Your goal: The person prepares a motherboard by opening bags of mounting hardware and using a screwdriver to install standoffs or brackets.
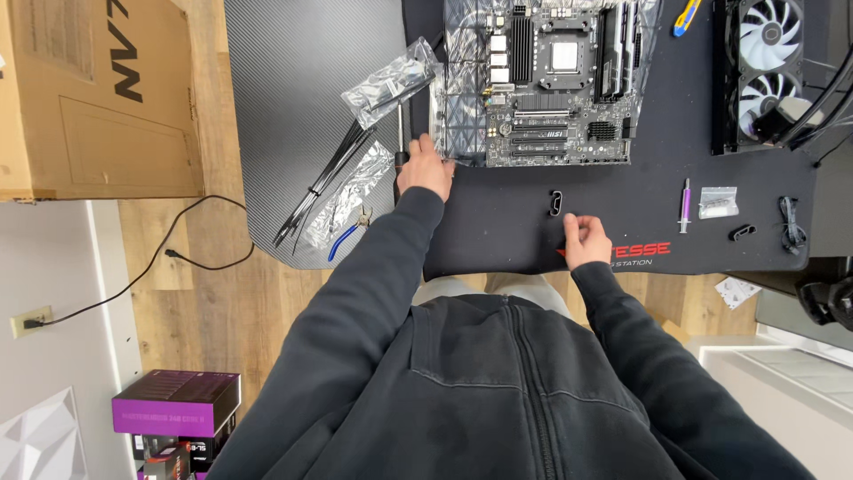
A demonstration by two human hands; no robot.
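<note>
I see my left hand (425, 167) at the centre of the frame, fingers closed around the handle of a screwdriver (401, 140) that stands just left of the motherboard (544, 84). The board lies on its clear bag at the top centre of the dark worktop (498, 222). My right hand (586, 240) rests lower, right of centre, fingers curled together on the mat; I cannot tell whether it pinches anything. A small black bracket (555, 202) lies between my hands, just above the right one. Left of the screwdriver are a bag of parts (391, 82), a bundle of cable ties (322, 182) and blue-handled cutters (348, 233). A syringe (685, 204) lies further right, and a fan radiator (766, 67) fills the upper right.
</note>
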